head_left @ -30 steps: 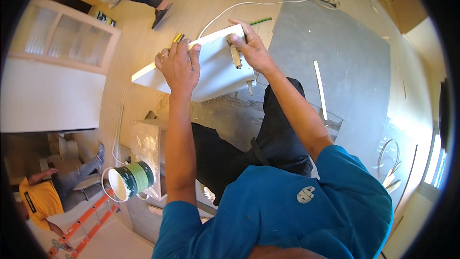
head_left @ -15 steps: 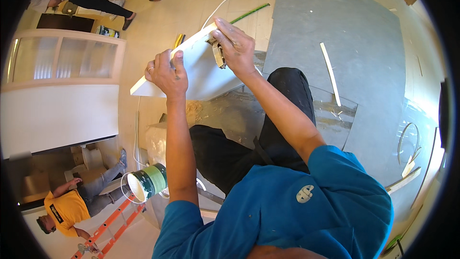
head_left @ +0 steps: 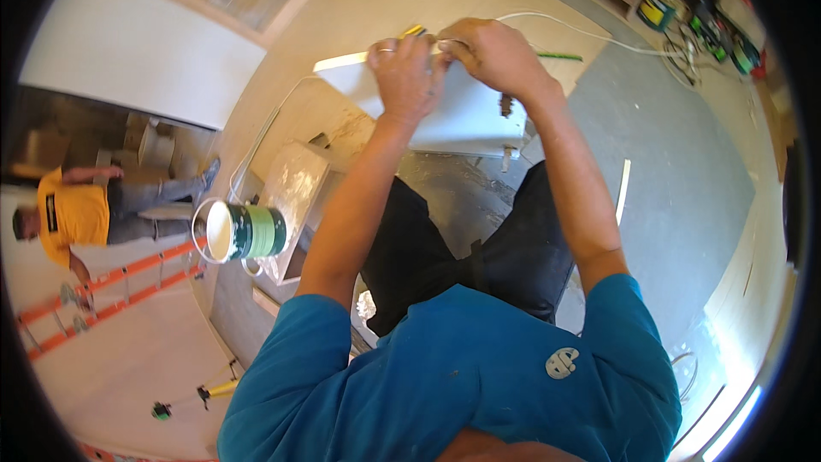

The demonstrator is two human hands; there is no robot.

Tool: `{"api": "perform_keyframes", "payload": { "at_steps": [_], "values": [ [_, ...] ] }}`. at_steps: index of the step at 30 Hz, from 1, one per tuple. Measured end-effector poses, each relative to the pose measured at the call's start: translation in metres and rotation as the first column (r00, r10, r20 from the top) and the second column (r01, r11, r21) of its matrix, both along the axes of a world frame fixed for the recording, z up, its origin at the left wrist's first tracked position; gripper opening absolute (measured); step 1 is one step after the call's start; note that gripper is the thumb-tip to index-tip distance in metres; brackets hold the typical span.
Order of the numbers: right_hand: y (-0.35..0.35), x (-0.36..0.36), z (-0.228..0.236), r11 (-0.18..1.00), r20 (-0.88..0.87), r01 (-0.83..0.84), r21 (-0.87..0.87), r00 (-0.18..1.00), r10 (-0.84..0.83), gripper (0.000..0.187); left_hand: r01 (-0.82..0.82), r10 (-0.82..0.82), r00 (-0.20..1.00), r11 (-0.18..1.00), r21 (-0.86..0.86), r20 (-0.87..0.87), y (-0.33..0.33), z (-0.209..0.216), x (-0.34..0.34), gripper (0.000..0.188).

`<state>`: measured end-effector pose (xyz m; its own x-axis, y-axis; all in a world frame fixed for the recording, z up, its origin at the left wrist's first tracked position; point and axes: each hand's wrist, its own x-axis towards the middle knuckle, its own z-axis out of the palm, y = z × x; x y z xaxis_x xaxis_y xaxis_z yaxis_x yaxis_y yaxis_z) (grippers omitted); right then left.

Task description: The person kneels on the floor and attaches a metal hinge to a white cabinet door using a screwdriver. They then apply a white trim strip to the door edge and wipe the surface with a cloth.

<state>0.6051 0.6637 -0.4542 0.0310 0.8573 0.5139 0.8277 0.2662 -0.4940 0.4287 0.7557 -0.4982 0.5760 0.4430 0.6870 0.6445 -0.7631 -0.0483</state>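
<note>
The view comes from the left of 2 fisheye cameras side by side on the person's head, looking steeply down and forward over the chest. The blue shirt (head_left: 479, 376) is nearest the lens, below the hands; the left hand (head_left: 406, 81) and right hand (head_left: 496, 53) are farther out, above the picture's middle. The wide field reaches the orange ladder (head_left: 120, 280), well left of the left hand, and the grey floor covering (head_left: 676, 137), right of and beyond the right hand. Straight edges bow toward the dark round rim.
</note>
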Motion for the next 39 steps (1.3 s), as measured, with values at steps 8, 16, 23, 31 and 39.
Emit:
{"api": "perform_keyframes", "payload": {
  "at_steps": [8, 16, 23, 31, 39],
  "values": [
    [-0.012, -0.012, 0.008, 0.979, 0.23, 0.096, -0.178, 0.972, -0.053, 0.039, -0.082, 0.08, 0.995, 0.996, 0.043, 0.052, 0.017, -0.007, -0.073, 0.042],
    [-0.012, -0.013, 0.008, 0.985, 0.232, 0.097, -0.144, 0.971, -0.062, 0.04, -0.392, 0.443, 0.885, 0.873, -0.29, 0.139, 0.08, 0.006, -0.157, 0.053],
    [0.0, -0.014, 0.01, 0.976, 0.205, 0.115, -0.184, 0.976, -0.076, 0.042, 0.668, 0.591, 0.481, 0.231, -0.707, 0.648, 0.088, 0.003, -0.157, 0.056],
    [-0.001, -0.022, 0.015, 0.945, 0.207, 0.185, -0.27, 0.97, -0.13, 0.043, 0.585, 0.549, 0.317, 0.529, -0.615, 0.774, 0.081, -0.029, -0.106, 0.036],
    [0.011, -0.022, 0.017, 0.949, 0.238, 0.152, -0.276, 0.968, -0.086, 0.046, 0.652, 0.511, 0.291, 0.512, -0.559, 0.809, 0.092, -0.051, -0.097, 0.038]
  ]
}}
